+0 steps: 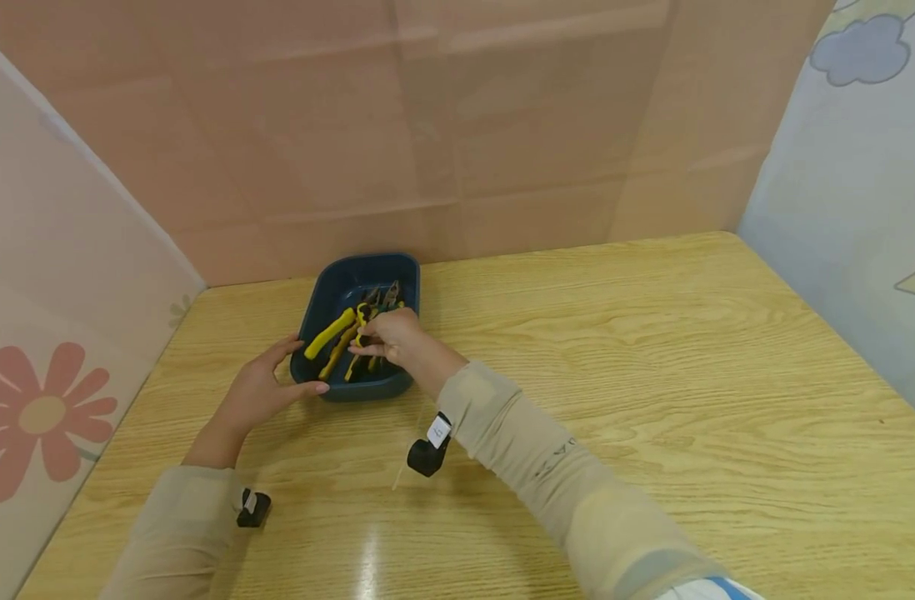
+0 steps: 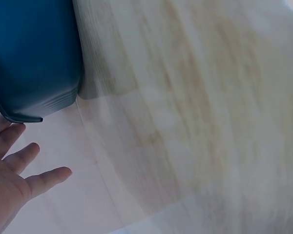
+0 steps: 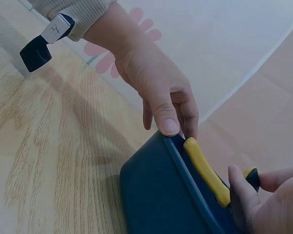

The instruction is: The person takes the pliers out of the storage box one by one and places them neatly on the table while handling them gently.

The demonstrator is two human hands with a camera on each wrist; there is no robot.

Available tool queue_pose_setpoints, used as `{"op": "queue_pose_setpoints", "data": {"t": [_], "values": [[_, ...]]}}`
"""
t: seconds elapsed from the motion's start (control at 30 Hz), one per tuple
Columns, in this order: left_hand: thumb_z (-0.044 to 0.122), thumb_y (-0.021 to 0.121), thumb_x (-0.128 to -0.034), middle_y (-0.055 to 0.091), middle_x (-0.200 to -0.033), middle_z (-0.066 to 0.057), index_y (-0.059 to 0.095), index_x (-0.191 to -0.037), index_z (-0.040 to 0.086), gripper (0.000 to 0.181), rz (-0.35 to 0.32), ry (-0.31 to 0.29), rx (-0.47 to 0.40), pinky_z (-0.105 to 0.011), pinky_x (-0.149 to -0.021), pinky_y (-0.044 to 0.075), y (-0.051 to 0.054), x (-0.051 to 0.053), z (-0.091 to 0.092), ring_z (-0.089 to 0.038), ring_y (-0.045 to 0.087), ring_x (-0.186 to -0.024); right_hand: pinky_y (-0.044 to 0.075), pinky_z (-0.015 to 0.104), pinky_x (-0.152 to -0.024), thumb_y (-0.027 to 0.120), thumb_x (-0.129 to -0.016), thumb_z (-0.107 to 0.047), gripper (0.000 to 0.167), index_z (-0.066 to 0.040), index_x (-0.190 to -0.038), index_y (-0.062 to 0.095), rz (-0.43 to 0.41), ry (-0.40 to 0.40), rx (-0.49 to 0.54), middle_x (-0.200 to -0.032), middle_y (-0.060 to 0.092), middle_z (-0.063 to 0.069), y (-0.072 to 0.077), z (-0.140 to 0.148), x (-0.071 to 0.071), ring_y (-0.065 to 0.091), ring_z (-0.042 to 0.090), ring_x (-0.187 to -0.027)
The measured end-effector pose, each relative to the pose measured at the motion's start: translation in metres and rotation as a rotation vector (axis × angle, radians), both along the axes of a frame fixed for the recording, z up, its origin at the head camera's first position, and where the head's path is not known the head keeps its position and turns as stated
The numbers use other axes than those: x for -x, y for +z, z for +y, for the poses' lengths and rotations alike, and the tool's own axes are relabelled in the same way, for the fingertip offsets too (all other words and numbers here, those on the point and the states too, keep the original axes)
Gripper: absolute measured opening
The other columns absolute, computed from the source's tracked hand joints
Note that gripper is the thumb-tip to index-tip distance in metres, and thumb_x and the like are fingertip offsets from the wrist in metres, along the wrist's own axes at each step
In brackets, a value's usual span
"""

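A dark blue plastic bin [image 1: 367, 390] stands near the back of the table, with several pliers with yellow-and-black handles inside. My right hand [image 1: 397, 335] reaches into it and pinches pliers by a yellow-and-black handle [image 3: 252, 178]; the fingers hide much of the tool. Another yellow handle [image 1: 328, 333] leans against the bin's left side, and bare metal plier jaws show at the far end. My left hand [image 1: 258, 392] touches the bin's front left corner, thumb at the front, other fingers along the left side. The left wrist view shows these fingers spread and fairly straight.
The wood-grain table [image 1: 652, 375] extends to the right of the bin. Behind it rises a pinkish-brown covered panel [image 1: 427, 133]. Pale walls with flower and cloud prints flank both sides. Small black wrist cameras [image 1: 427, 454] hang from both sleeves.
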State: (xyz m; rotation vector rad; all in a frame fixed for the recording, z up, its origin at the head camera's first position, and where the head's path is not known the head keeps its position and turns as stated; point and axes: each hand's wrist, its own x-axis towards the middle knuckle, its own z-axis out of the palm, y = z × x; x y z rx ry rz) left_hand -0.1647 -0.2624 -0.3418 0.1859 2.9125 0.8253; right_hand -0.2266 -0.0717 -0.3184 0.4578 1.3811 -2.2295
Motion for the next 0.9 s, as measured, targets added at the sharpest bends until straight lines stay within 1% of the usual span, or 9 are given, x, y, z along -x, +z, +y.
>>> {"op": "queue_pose_setpoints", "data": {"t": [0.07, 0.23, 0.33, 0.4, 0.47, 0.57, 0.7, 0.8, 0.9], "values": [[0.057, 0.062, -0.0668, 0.017, -0.141, -0.014, 0.026, -0.134, -0.001, 0.095, -0.002, -0.001, 0.001, -0.059, -0.088, 0.029, 0.000, 0.000, 0.000, -0.043, 0.023, -0.120, 0.052, 0.036, -0.066, 0.049, -0.078, 0.019, 0.071, -0.003, -0.137, 0.017, 0.005, 0.002, 0.013, -0.101, 0.044, 0.018, 0.002, 0.002, -0.001, 0.049, 0.034, -0.093], [0.055, 0.063, -0.0673, 0.017, -0.141, -0.014, 0.027, -0.133, -0.001, 0.094, -0.003, 0.000, 0.002, -0.060, -0.087, 0.028, 0.000, 0.000, 0.000, -0.043, 0.023, -0.119, 0.051, 0.036, -0.068, 0.048, -0.079, 0.017, 0.068, -0.003, -0.137, 0.018, 0.022, 0.023, 0.049, -0.098, 0.044, 0.017, 0.006, 0.011, -0.005, 0.048, 0.024, -0.068], [0.054, 0.064, -0.0679, 0.017, -0.141, -0.015, 0.028, -0.133, 0.000, 0.092, -0.001, 0.002, 0.000, -0.060, -0.087, 0.028, 0.000, 0.000, 0.000, -0.043, 0.023, -0.119, 0.051, 0.036, -0.070, 0.047, -0.081, 0.016, 0.061, 0.000, -0.134, 0.023, 0.041, 0.043, 0.057, -0.106, 0.044, 0.017, 0.008, 0.017, -0.007, 0.043, 0.019, -0.057], [0.053, 0.064, -0.0682, 0.017, -0.141, -0.015, 0.028, -0.133, 0.000, 0.091, 0.000, 0.002, 0.000, -0.060, -0.087, 0.028, 0.000, 0.001, 0.000, -0.043, 0.023, -0.119, 0.050, 0.035, -0.071, 0.046, -0.082, 0.015, 0.055, 0.004, -0.132, 0.028, 0.054, 0.059, 0.054, -0.116, 0.040, 0.018, 0.009, 0.021, -0.008, 0.051, 0.022, -0.066], [0.053, 0.064, -0.0681, 0.016, -0.141, -0.015, 0.029, -0.133, 0.000, 0.091, 0.000, 0.002, -0.002, -0.060, -0.087, 0.028, -0.001, 0.001, -0.001, -0.043, 0.023, -0.119, 0.050, 0.035, -0.072, 0.046, -0.083, 0.014, 0.051, 0.006, -0.130, 0.030, 0.065, 0.077, 0.053, -0.125, 0.035, 0.018, 0.010, 0.024, -0.009, 0.054, 0.027, -0.083], [0.056, 0.063, -0.0670, 0.016, -0.141, -0.015, 0.030, -0.132, 0.000, 0.092, 0.001, 0.001, 0.002, -0.060, -0.087, 0.029, -0.001, 0.002, -0.001, -0.043, 0.023, -0.119, 0.049, 0.035, -0.075, 0.044, -0.084, 0.013, 0.049, 0.007, -0.130, 0.030, 0.074, 0.092, 0.061, -0.133, 0.027, 0.016, 0.012, 0.029, -0.011, 0.043, 0.034, -0.108], [0.058, 0.062, -0.0662, 0.016, -0.141, -0.015, 0.031, -0.132, 0.000, 0.093, 0.008, -0.002, 0.013, -0.060, -0.087, 0.029, -0.002, 0.002, -0.002, -0.043, 0.024, -0.119, 0.048, 0.036, -0.076, 0.043, -0.084, 0.014, 0.050, 0.007, -0.131, 0.027, 0.079, 0.094, 0.082, -0.137, 0.021, 0.016, 0.012, 0.033, -0.013, 0.041, 0.036, -0.110], [0.058, 0.061, -0.0665, 0.016, -0.141, -0.016, 0.031, -0.132, 0.001, 0.092, 0.010, -0.003, 0.014, -0.059, -0.085, 0.032, -0.003, 0.002, -0.002, -0.042, 0.033, -0.114, 0.048, 0.037, -0.078, 0.042, -0.084, 0.014, 0.051, 0.008, -0.132, 0.024, 0.088, 0.100, 0.097, -0.136, 0.022, 0.019, 0.011, 0.036, -0.013, 0.041, 0.035, -0.111], [0.059, 0.061, -0.0664, 0.016, -0.141, -0.016, 0.031, -0.132, 0.002, 0.092, 0.012, -0.002, 0.004, -0.056, -0.082, 0.037, -0.003, 0.002, -0.002, -0.036, 0.050, -0.099, 0.047, 0.036, -0.078, 0.041, -0.085, 0.014, 0.052, 0.007, -0.133, 0.022, 0.098, 0.110, 0.103, -0.134, 0.025, 0.021, 0.010, 0.039, -0.014, 0.038, 0.034, -0.114]]}}
